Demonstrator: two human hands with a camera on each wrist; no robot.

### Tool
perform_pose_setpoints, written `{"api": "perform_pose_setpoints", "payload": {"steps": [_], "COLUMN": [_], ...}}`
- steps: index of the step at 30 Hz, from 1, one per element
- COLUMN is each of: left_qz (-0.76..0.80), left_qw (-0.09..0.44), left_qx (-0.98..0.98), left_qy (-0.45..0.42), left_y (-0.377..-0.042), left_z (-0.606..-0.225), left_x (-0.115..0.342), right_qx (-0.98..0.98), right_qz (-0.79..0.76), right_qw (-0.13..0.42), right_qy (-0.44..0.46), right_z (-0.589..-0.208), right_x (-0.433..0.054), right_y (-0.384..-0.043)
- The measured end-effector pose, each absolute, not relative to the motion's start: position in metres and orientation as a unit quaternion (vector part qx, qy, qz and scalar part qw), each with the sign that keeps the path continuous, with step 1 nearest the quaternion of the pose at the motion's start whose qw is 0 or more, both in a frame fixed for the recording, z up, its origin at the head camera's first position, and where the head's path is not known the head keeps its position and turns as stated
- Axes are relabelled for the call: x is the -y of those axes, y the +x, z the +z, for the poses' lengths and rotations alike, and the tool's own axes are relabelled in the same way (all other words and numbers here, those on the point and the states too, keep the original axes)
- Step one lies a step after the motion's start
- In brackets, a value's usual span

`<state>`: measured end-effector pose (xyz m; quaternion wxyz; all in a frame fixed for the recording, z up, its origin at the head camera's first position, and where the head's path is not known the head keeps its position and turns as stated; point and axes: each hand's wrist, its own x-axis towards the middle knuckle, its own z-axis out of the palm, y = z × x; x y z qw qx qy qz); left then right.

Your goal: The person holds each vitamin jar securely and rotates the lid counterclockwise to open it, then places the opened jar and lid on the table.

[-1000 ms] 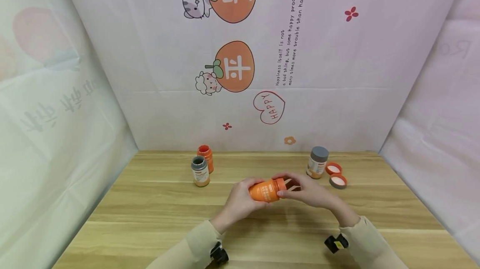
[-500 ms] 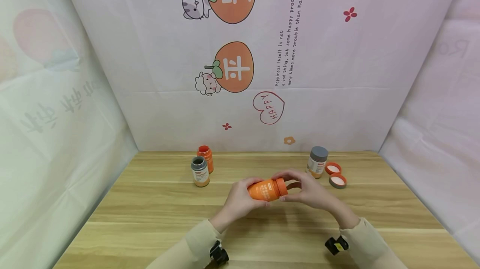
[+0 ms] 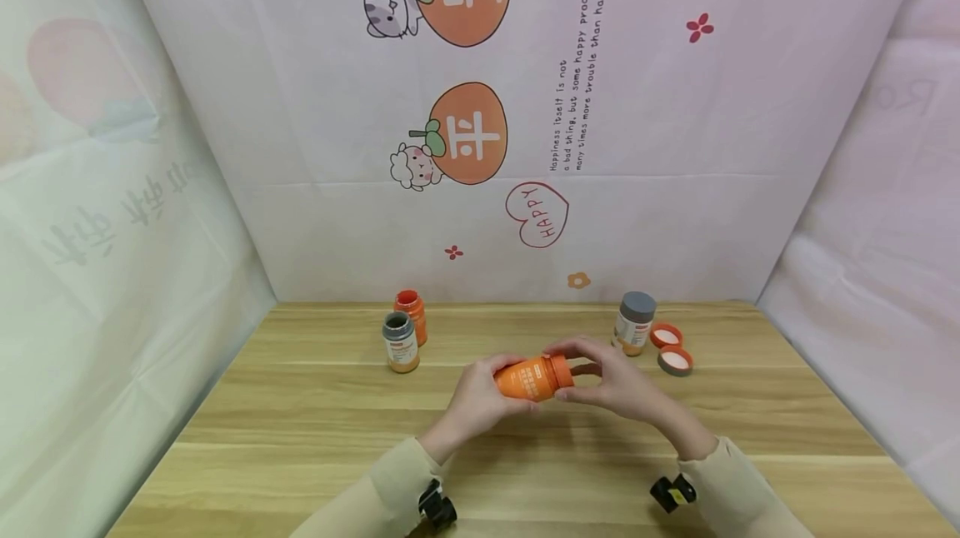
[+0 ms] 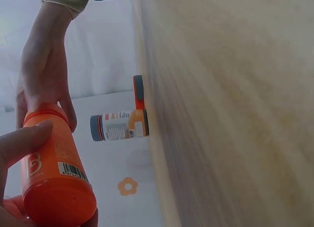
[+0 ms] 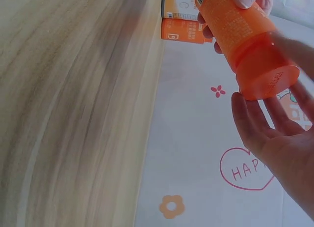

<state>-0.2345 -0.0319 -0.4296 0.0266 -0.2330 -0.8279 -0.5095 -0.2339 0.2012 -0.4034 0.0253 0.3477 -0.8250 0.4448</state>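
Note:
An orange bottle [image 3: 522,381] is held tilted on its side above the wooden table, its orange cap [image 3: 562,371] towards the right. My left hand [image 3: 477,398] grips the bottle's body, with the thumb [image 4: 30,138] laid along it in the left wrist view. At the other end, my right hand [image 3: 621,384] has its fingers and thumb around the cap. In the right wrist view the cap's flat top [image 5: 274,82] faces the palm, and fingertips [image 5: 239,100] touch its rim. The cap sits on the bottle's neck.
Two uncapped bottles stand at the back left, one orange [image 3: 419,323] and one with a grey neck [image 3: 402,351]. A grey-capped bottle [image 3: 634,326] stands at the back right, beside an orange-rimmed cap [image 3: 666,336] and a grey-rimmed cap [image 3: 676,362], both lying inside up.
My right fingers and thumb have shifted slightly around the cap, leaving more of it showing. The bottle and my left hand have barely moved.

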Motion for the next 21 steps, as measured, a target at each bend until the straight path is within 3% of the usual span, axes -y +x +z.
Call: {"api": "perform_pose_setpoints", "payload": {"steps": [21], "left_qz": [-0.481], "left_qw": [0.054], "left_qx": [0.838], "left_qy": [-0.252], "left_y": [-0.2344], "left_z": [-0.4327], "left_x": [0.0257], "right_qx": [0.863], "right_qz": [0.434], "right_qw": [-0.105], "right_qy": [0.237], "right_z": [-0.3973], "right_x": [-0.2004], "right_y": [-0.2412]}}
